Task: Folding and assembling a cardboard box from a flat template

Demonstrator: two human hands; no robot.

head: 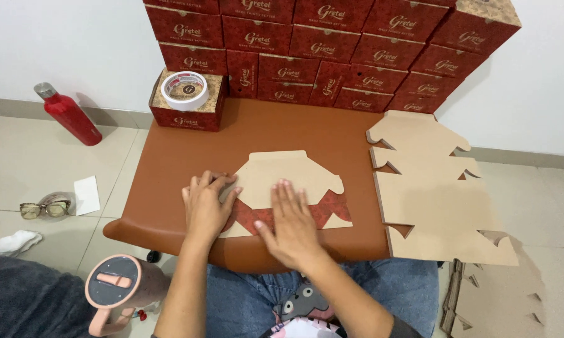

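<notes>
Head view:
Box blank: one flat cardboard cut-out, mid-counter, long axis left to right, peaked edge pointing at the wall, red patterned band along the near side.
Left hand: fingers spread, flat on the blank's left corner, grasping nothing.
Right hand: fingers spread, flat on the band, grasping nothing.
Blank stack: one pile, right.
Tape roll: one, atop a red box.

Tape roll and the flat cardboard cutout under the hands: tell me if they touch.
Apart. The head view shows the tape roll on a red box, bare brown surface separating it from the cardboard cutout.
</notes>
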